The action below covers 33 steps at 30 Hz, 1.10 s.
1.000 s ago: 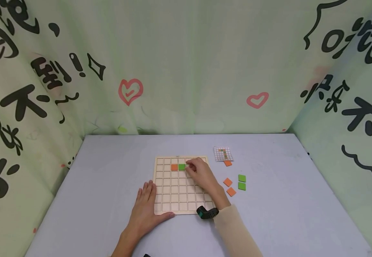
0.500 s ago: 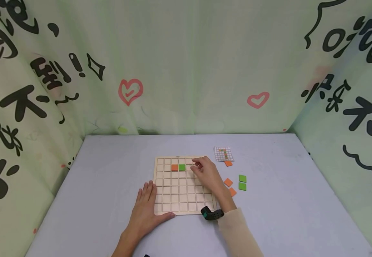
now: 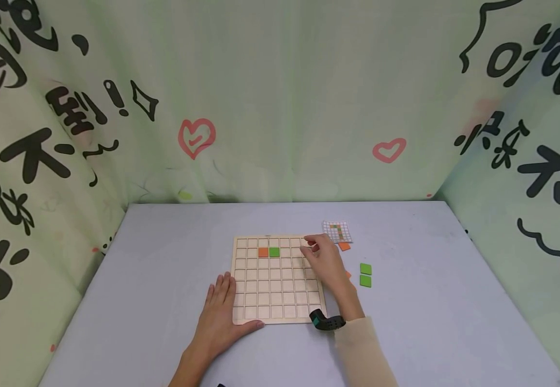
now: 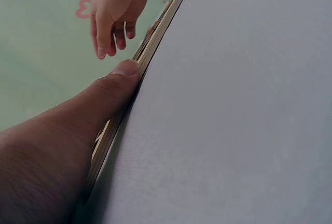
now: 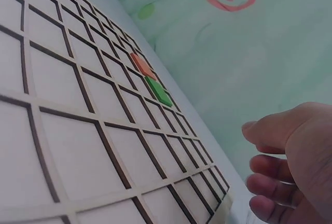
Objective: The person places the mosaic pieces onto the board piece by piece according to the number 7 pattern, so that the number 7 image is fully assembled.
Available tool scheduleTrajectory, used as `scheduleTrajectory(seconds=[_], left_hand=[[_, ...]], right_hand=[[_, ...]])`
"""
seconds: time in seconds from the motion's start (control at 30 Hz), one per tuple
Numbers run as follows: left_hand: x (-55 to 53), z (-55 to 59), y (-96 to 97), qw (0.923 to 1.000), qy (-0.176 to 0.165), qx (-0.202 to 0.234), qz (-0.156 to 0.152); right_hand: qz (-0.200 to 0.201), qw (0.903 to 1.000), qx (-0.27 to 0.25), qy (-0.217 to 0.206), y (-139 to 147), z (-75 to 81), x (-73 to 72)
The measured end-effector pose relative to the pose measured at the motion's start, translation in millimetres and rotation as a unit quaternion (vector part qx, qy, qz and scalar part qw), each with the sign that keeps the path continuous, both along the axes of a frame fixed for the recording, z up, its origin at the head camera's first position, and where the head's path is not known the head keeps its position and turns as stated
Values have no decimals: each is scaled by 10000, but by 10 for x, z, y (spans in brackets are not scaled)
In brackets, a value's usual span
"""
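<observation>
Right hand point(image 3: 328, 263), loosely bent and empty, hovers at far right corner of grid board point(image 3: 276, 284). Left hand point(image 3: 218, 310), fingers straight, touches left edge. Orange tile point(image 3: 263, 252) sits beside green tile point(image 3: 274, 252), far part.

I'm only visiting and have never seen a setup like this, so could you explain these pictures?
There's no machine here: a person works with two bare hands. One picture comes from a camera on the head, the others from one on each wrist. On the pale table lies a gridded board holding an orange tile and a green tile side by side. To its right lie a small pattern card, two loose green tiles and partly hidden orange pieces. The left hand rests against the board's near-left corner; the right hand, by the far-right corner, appears to hold nothing.
</observation>
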<state>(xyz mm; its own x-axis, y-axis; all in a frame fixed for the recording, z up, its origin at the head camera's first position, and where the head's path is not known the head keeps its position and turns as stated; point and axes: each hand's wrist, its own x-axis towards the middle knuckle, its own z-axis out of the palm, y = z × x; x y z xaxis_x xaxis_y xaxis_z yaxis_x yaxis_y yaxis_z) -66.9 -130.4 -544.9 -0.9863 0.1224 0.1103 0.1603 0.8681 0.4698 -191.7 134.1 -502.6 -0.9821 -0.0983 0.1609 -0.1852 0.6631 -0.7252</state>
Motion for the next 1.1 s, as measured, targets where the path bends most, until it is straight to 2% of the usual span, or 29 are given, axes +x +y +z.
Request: scheduleTrajectory(seconds=[0.27, 0.67, 0.9, 1.1], left_hand=[[-4, 18, -4, 10000, -2, 1, -8], [3, 24, -4, 10000, -67, 62, -20], [1, 24, -5, 9998, -188, 22, -7], [0, 19, -8, 9998, -214, 16, -12]], right_hand=[[-394, 9990, -60, -182, 174, -5, -39], [-1107, 9937, 67, 139, 392, -55, -80], [-1294, 9915, 90, -115, 512, -72, -69], [-1557, 9874, 216, -172, 568, -94, -71]])
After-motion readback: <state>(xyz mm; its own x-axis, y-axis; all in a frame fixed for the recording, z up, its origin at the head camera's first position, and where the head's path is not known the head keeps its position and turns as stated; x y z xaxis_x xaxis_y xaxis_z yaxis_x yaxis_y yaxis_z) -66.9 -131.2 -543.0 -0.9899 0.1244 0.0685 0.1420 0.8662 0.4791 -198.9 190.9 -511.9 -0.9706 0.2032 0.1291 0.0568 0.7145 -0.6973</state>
